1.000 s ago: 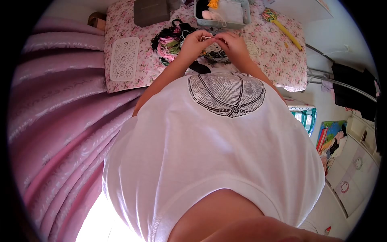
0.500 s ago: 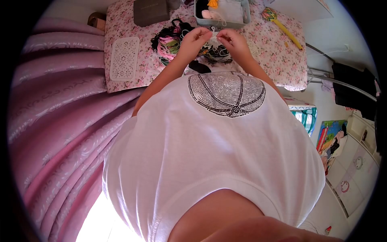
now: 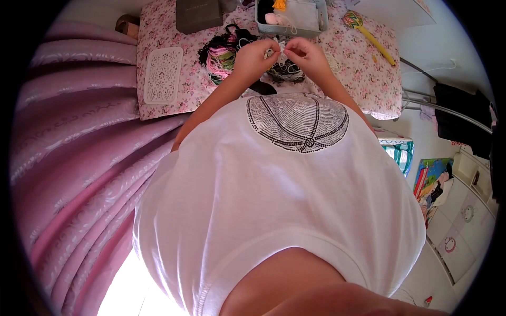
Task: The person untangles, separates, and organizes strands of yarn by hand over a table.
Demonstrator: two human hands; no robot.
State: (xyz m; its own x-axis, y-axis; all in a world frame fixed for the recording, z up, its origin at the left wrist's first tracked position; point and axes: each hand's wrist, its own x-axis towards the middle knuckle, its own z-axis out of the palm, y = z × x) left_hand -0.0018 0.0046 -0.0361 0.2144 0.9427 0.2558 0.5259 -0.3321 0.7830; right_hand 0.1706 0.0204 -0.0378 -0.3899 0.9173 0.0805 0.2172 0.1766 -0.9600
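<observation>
White thread pinched between fingertips at the yarn heap

Nearest: person in a white shirt, cap motif in dark and silvery dots on the front. Dark item just beyond the shirt edge, partly hidden, can't tell what.

Next, both arms reach forward over the table. Left hand: fingers curled, thumb and forefinger closed on the white thread. Right hand: same, thumb and forefinger pinching the thread's other side. Hands near each other, fingertips apart, thread between them. Knot or loop? Too small to tell from here.

Yarn heap lies under and beside the hands: black, pink, green, loose tangle. Cream strands just right of the right hand. All on a pink floral cloth. White openwork panel flat, left of the heap.

Further back: yellow stick with a multicoloured round head, lying slantwise on the right. Behind the hands, pale blue-grey basket holding a pink ball, something orange and pale cloth. Dark grey box left of it.
</observation>
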